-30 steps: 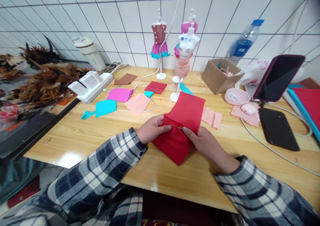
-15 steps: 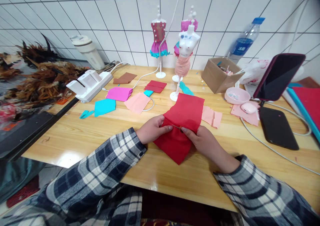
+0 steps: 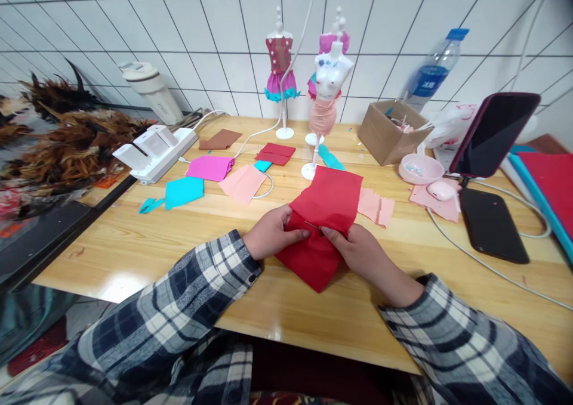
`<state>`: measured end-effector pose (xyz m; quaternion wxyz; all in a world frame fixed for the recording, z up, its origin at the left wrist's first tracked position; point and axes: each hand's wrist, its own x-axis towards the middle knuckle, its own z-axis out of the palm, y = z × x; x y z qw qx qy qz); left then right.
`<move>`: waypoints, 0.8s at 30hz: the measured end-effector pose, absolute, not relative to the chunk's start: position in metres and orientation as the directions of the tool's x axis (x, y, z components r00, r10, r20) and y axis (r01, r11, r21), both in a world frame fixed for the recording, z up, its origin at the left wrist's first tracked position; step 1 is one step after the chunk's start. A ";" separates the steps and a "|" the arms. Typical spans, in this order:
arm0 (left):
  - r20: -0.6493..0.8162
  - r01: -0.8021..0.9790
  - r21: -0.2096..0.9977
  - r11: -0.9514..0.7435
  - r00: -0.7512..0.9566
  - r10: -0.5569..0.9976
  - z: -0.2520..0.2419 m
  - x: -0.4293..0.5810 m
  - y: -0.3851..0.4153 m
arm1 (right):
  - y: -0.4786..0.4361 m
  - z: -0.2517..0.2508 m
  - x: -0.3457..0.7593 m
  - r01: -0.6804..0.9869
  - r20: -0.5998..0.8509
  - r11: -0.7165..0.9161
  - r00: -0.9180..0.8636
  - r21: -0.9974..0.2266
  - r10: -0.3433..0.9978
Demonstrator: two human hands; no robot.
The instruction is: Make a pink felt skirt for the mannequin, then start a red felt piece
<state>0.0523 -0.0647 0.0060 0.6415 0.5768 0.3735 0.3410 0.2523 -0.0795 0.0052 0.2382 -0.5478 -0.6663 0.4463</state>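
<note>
A red piece of cloth (image 3: pixel 338 190), folded over on itself, is held up above the table between my two hands. My left hand (image 3: pixel 274 232) is closed on its left edge, thumb in front and the other fingers partly hidden. From the right, my right hand (image 3: pixel 358 247) pinches the cloth, its fingers mostly behind it. A thin needle (image 3: pixel 312 225) lies across the fold, its right end at my right thumb. No thread can be made out. Peach cloth scraps (image 3: pixel 376 207) lie just beyond my right hand.
Small dress forms stand at the back, the nearest (image 3: pixel 331 77) in a peach skirt. Cloth pieces, including a turquoise one (image 3: pixel 184 192), lie left. A power strip (image 3: pixel 156 148), cardboard box (image 3: pixel 389 139), pink bowl (image 3: pixel 421 168) and phone (image 3: pixel 491 223) surround the work.
The view has shifted slightly, so everything sits a little further left. The needle shows a bit more to the left of my right thumb; both hands keep their hold on the cloth.
</note>
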 end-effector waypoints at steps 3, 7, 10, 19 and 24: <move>-0.087 -0.001 0.995 0.101 0.493 0.866 0.006 0.053 -0.065 | -0.079 0.006 0.252 0.505 -0.165 0.006 -0.293 -0.863 0.942; -0.076 -0.001 0.996 0.087 0.487 0.870 0.005 0.053 -0.065 | -0.079 0.006 0.252 0.514 -0.165 0.008 -0.291 -0.858 0.942; -0.071 0.010 0.997 0.075 0.475 0.877 0.004 0.053 -0.065 | -0.080 0.005 0.252 0.513 -0.152 0.021 -0.293 -0.858 0.944; -0.108 0.024 0.994 0.110 0.491 0.864 0.005 0.052 -0.066 | -0.081 0.006 0.252 0.505 -0.137 0.036 -0.301 -0.862 0.944; -0.112 -0.075 0.983 0.165 0.465 0.878 0.003 0.051 -0.065 | -0.080 0.006 0.253 0.500 -0.113 0.049 -0.289 -0.865 0.951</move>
